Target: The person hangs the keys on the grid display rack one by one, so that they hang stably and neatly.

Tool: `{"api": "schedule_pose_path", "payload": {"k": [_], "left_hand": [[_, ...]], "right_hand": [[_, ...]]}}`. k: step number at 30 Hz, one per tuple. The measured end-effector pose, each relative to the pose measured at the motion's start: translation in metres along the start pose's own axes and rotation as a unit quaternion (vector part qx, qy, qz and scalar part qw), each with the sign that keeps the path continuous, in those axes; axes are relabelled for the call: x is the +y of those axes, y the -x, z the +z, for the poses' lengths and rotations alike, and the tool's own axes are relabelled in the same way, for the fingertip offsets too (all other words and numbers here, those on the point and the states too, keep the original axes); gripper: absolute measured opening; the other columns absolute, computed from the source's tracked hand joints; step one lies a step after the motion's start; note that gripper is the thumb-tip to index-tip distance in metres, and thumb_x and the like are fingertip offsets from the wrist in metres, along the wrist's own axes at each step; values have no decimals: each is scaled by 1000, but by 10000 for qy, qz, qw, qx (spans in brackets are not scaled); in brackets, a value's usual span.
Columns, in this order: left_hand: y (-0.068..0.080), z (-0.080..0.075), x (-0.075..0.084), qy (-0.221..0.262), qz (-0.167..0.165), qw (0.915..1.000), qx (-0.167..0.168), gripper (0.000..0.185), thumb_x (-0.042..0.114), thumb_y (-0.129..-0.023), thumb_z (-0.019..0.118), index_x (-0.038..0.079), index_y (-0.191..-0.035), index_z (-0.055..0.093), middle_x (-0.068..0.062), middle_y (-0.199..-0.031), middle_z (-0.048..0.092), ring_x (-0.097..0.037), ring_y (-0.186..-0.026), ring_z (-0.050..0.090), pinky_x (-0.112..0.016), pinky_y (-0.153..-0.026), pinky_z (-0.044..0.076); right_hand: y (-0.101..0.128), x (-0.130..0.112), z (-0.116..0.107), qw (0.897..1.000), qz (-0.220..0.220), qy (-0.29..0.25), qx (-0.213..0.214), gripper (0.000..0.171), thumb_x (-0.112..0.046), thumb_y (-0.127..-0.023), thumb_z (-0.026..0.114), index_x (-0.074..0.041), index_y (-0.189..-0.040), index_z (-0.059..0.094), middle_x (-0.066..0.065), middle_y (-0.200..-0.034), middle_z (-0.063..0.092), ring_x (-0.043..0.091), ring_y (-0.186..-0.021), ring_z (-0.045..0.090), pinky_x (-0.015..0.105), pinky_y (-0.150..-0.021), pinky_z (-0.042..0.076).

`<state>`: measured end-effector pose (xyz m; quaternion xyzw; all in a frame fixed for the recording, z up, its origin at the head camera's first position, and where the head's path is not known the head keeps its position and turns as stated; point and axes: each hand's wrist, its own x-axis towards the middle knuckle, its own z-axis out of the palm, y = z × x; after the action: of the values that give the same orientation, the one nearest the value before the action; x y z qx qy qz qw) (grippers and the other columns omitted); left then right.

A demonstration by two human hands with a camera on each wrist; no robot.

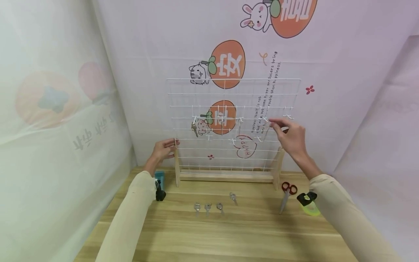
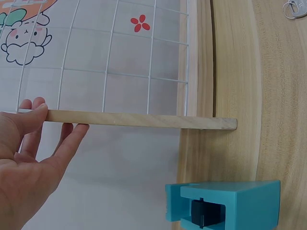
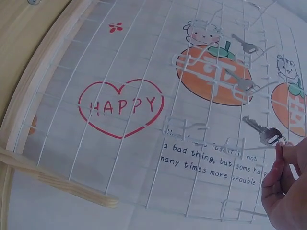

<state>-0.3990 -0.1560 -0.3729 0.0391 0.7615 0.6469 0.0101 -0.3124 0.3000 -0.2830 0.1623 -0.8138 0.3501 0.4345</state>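
My right hand [image 1: 291, 137] is raised at the right part of a white wire grid rack [image 1: 229, 149], beside one of its hooks. Between thumb and finger it pinches a silver key [image 3: 261, 130] near its ring end; the blade points away from the fingers. My left hand [image 2: 36, 158] holds the upper end of the rack's wooden side post [image 2: 120, 119], thumb on one side and fingers round the other. Keys hang from other hooks, among them one key [image 3: 246, 44] and another key [image 3: 241, 80] in the right wrist view.
Several loose keys [image 1: 207, 207] lie on the wooden table [image 1: 209, 240] before the rack. Red-handled scissors [image 1: 286, 196] and a yellow-green roll [image 1: 311, 209] are at the right. A teal box-like object [image 2: 254, 203] stands by the left post. A printed cloth [image 1: 147, 43] hangs behind.
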Motion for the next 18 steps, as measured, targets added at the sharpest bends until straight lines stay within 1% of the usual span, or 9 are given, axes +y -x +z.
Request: {"api": "schedule_pose_path", "payload": {"k": [4,7,10,14,16,18], "left_hand": [[0,1,-1,-45,-7,10000,20,44,-1,-105,57,5,-149,56,-16,-149,57,-34,-139,53,-56,-109,49],[-1,1,-2,-52,-3,10000,16,44,0,-106,57,5,-150,56,-16,-150,57,-34,-140,53,-56,-110,48],[-1,0,-1,-56,16,10000,1,44,0,-106,56,5,-150,55,-16,-150,57,-34,-140,53,-56,-110,48],[-1,0,-1,-56,0,10000,-10,44,0,-106,56,6,-150,56,-15,-150,57,-33,-139,53,-55,-109,49],[-1,0,-1,-61,-7,10000,-9,44,0,-106,57,6,-149,56,-15,-149,58,-33,-139,54,-55,-109,49],[-1,-1,-1,-72,-2,10000,-9,44,1,-106,57,6,-149,57,-15,-149,58,-33,-139,53,-54,-108,50]], "right_hand": [[-3,4,0,9999,100,66,8,16,-2,-99,70,-2,-111,80,15,-98,79,-9,-79,58,1,-65,45],[-5,4,0,9998,142,129,-5,15,-3,-99,70,-2,-111,80,15,-98,79,-5,-80,59,1,-64,44],[-6,3,1,9995,231,209,-60,16,-6,-100,71,-2,-112,79,15,-99,78,6,-82,63,2,-65,43],[-7,1,1,9986,388,338,-144,19,-10,-100,71,-2,-116,77,15,-106,78,21,-89,66,2,-66,41],[-6,0,1,9983,429,355,-150,20,-11,-100,71,-2,-118,77,16,-108,77,25,-91,67,3,-67,41],[-5,-1,1,9985,429,316,-143,21,-12,-100,72,-2,-118,76,15,-110,77,26,-92,67,3,-67,41]]}}
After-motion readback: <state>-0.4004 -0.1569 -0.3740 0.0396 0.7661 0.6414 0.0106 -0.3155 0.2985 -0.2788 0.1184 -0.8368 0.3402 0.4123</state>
